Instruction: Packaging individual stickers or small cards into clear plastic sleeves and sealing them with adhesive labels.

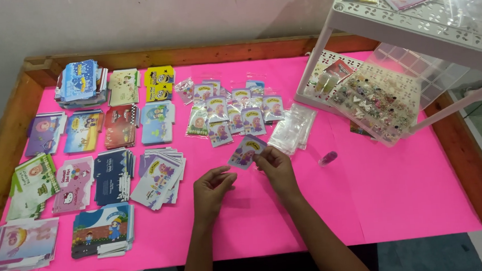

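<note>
Two bare hands work over the bright pink table sheet [403, 197], forearms coming in from six o'clock. The right hand [277, 170] pinches a small purple cartoon-printed card packet [246, 151] by its lower right corner, thumb and fingers closed on it, holding it tilted just above the sheet. The left hand [212, 187] is near it at eight o'clock, fingers loosely curled, thumb and forefinger close together; whether they grip anything cannot be told.

At three o'clock of the right hand lies a small purple glitter bottle [328, 158] on its side. At nine o'clock sits a fanned stack of printed cards [159, 178], with more piles of colourful cardboard cards [83, 138] filling the table out to the wooden rim.

Further out at twelve o'clock, rows of small bagged card packets [233, 110] lie overlapping, and a heap of clear plastic sleeves [294, 127] rests just beside them at their right. At two o'clock a white perforated plastic shelf rack [414, 27] stands on the sheet, a clear compartment box of small beads and bows [380, 100] leaning tilted under it.
</note>
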